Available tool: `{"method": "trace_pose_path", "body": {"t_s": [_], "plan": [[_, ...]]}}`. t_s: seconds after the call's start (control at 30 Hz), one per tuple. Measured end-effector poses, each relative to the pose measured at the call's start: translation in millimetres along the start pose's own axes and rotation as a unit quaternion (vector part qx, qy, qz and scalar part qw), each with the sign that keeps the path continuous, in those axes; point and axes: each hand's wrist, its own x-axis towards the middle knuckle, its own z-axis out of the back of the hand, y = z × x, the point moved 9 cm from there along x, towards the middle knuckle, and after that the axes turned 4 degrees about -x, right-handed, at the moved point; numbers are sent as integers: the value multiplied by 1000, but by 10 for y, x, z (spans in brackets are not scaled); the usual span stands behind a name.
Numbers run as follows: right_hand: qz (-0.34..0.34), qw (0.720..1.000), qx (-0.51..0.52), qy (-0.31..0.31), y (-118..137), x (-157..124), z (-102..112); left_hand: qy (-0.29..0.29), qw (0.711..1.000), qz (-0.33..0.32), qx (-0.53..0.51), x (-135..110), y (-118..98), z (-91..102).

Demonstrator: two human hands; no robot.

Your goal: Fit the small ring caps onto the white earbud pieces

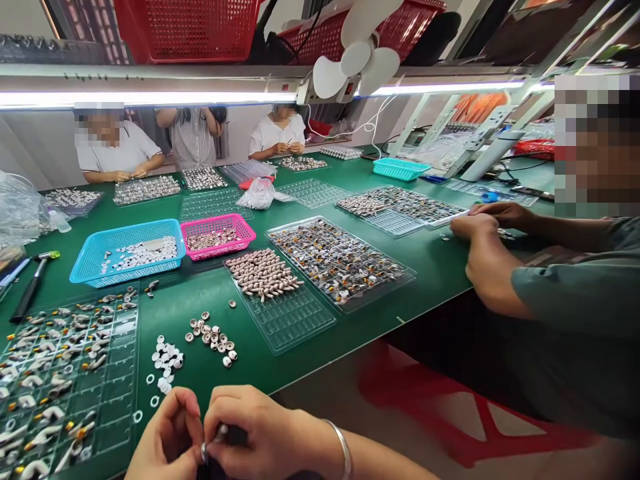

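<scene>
At the table's near edge my left hand [167,440] is closed, thumb and fingers pinching a small silvery earbud-like part [204,452]. My right hand [257,430], with a silver bangle at the wrist, is closed at the same part; its fingertips meet those of the left. Fingers hide most of the piece. Just beyond lie a heap of small white discs [167,360] and a group of round beige-rimmed caps [214,335]. Left of my hands, a clear compartment tray [113,400] holds many earbud-like parts with orange bits.
A blue basket [83,263] and a pink basket [245,230] stand further back. Filled trays [345,260] lie at centre. A hammer [30,290] rests at left. A co-worker's hands [483,223] work at right; other people sit across. A fan [356,59] hangs above.
</scene>
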Motion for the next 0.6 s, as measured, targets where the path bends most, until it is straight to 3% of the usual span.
{"method": "trace_pose_path", "body": {"t_s": [0.27,0.6], "plan": [[-71,991,89,-73,-18,-95,162,-6,998,18,-60,-1,-13,-96],[-35,990,94,-101,29,-176,168,-16,1000,18,4,-96,-77,-118]]}}
